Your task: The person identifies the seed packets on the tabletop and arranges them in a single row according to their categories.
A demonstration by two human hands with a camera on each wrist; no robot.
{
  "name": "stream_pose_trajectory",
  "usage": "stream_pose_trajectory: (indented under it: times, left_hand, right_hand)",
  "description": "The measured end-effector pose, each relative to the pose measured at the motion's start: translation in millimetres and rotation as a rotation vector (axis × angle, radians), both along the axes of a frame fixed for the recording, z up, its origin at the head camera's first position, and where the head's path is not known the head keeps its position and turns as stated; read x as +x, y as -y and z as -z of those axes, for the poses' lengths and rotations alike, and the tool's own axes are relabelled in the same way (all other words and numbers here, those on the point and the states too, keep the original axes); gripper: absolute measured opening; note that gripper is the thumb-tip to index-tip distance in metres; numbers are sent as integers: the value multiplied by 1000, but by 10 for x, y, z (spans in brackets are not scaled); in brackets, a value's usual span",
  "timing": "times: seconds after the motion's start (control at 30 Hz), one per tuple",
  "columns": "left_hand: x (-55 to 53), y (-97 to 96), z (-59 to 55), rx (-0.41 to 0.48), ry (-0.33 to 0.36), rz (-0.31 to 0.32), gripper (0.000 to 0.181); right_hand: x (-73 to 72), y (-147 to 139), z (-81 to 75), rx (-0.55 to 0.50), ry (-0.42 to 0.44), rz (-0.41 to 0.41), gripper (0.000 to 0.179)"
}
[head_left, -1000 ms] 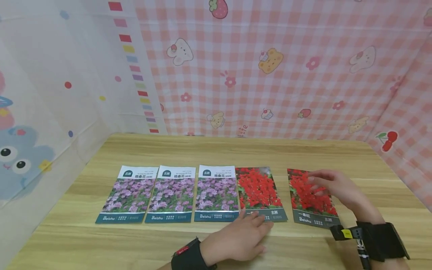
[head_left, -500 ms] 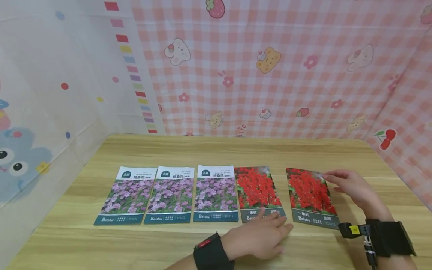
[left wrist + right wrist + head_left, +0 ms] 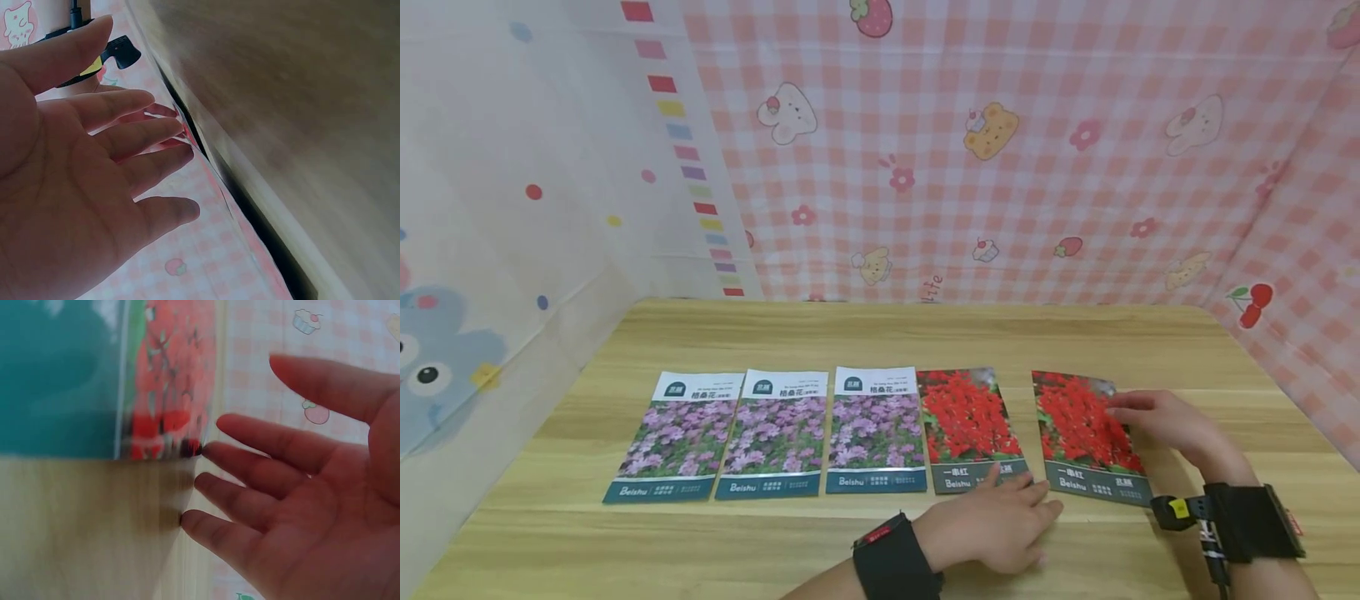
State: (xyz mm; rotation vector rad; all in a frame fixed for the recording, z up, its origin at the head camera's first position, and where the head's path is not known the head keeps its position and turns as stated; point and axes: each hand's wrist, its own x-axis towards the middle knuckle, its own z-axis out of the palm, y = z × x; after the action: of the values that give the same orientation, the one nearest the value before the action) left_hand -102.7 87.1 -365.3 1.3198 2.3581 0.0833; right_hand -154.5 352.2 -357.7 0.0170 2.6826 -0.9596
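Note:
Several flower seed packets lie face up in a row. In the head view three show purple flowers: the left packet [image 3: 674, 437], the second packet [image 3: 772, 435] and the third packet [image 3: 877, 429]. To their right is a packet with red flowers [image 3: 966, 417]. A gap separates it from the rightmost red-flower packet [image 3: 1086, 425], which tilts slightly. My left hand [image 3: 1000, 525] has its fingers extended at the fourth packet's lower right corner, partly covering it. At the rightmost packet's right edge, my right hand [image 3: 1180, 429] rests its fingertips, fingers extended and thumb apart in the right wrist view.
The packets lie on a light wooden table [image 3: 865, 337]. Behind it hangs a pink checked cloth [image 3: 850, 167] with cartoon prints, and a white cloth [image 3: 587, 167] hangs at the left. Each wrist wears a black strap; a small camera [image 3: 1172, 511] sits on the right one.
My left hand has slid right along the fourth packet's lower edge, uncovering its lettering. My right hand has drawn back from over the rightmost packet to its right edge.

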Motion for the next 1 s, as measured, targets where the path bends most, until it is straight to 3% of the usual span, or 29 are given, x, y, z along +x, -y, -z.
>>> stream_pose_trajectory:
  times: [0.6, 0.77, 1.0]
  left_hand:
    - [7, -75, 17, -73, 5, -32, 59]
    - [1, -81, 25, -84, 18, -38, 58]
    - [19, -94, -1, -66, -17, -15, 59]
  right_hand:
    - [-43, 108, 80, 136, 0, -134, 75]
    - [-40, 164, 99, 155, -20, -145, 84]
    - [-27, 266, 98, 241, -48, -129, 86]
